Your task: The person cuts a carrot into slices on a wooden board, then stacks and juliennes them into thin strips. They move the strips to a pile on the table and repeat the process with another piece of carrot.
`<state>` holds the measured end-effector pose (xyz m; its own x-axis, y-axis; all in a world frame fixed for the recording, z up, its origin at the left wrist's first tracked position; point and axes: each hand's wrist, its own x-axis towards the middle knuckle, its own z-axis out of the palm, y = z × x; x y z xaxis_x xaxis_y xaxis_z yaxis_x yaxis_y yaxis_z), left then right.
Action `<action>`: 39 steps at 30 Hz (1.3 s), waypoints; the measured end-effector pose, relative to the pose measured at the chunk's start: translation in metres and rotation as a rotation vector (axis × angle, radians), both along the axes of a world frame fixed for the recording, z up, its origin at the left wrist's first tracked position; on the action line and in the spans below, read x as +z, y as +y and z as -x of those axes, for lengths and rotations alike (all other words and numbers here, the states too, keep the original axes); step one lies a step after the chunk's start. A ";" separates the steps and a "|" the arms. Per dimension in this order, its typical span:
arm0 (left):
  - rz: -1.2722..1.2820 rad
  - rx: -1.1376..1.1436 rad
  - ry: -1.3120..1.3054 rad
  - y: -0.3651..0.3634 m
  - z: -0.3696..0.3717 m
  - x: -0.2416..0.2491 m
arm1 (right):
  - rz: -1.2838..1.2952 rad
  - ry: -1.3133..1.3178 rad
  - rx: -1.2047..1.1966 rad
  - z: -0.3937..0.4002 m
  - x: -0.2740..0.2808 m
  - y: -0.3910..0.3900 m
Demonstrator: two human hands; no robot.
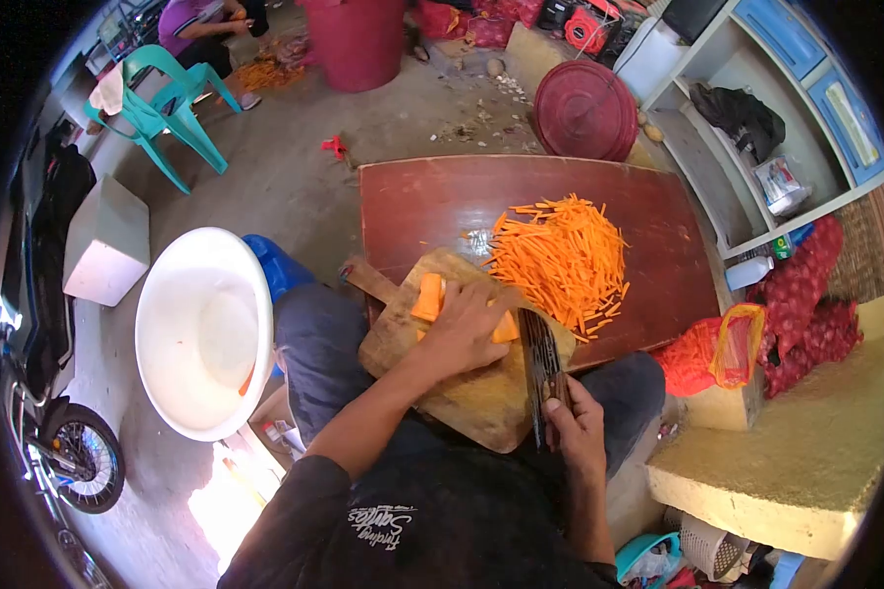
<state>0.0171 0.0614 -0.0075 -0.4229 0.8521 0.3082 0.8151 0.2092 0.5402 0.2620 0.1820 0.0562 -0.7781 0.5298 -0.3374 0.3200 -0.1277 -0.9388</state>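
Note:
My left hand (465,331) presses down on orange carrot pieces (428,297) on a wooden cutting board (481,402). Parts of the carrot show on both sides of its fingers. In my right hand (577,429) is the handle of a wide dark-bladed knife (541,355), its blade beside the carrot at the board's right side. A heap of thin orange carrot strips (560,257) lies on the red-brown table (658,216), just beyond the board.
At the left stands a large white basin (182,334) with an orange piece inside. Green chairs (172,108) and another person (206,29) are at the back left. Red net bags (805,294) and a shelf (717,167) stand at the right.

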 end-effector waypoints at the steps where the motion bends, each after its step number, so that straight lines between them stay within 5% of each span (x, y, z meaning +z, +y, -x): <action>1: 0.014 0.002 0.017 -0.001 0.001 0.000 | -0.024 -0.020 0.029 0.000 0.003 0.001; 7: -0.128 -0.041 0.096 -0.012 0.002 0.002 | -0.203 -0.080 0.156 0.013 0.009 0.005; 24: 0.055 -0.183 0.156 -0.010 0.000 0.019 | -0.525 -0.095 0.376 0.024 0.025 0.005; 39: 0.052 -0.176 0.036 -0.012 0.003 0.019 | -0.592 -0.168 0.440 0.067 0.018 0.008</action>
<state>0.0138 0.0499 0.0117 -0.2556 0.9272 0.2738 0.8604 0.0890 0.5017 0.1954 0.1898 0.0741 -0.9230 0.3119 -0.2255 0.3696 0.5548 -0.7454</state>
